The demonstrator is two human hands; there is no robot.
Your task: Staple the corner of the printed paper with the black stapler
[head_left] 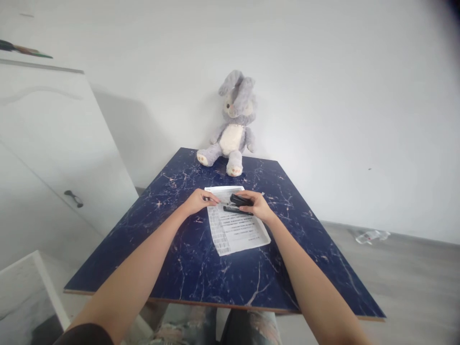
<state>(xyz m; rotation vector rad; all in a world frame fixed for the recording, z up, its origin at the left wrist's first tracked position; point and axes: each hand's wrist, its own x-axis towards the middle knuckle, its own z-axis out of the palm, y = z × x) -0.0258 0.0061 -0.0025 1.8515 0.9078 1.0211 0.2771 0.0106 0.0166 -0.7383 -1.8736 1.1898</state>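
We see a black stapler (240, 203) lying across the far part of a white printed sheet (235, 225), its length running left to right. The sheet lies flat near the middle of the tabletop, slightly skewed.

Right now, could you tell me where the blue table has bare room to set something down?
Bare marble table lies along the near edge below the printed sheet, and at both sides. Crowded: the middle, where left hand and right hand work a black stapler, and the plush rabbit behind.
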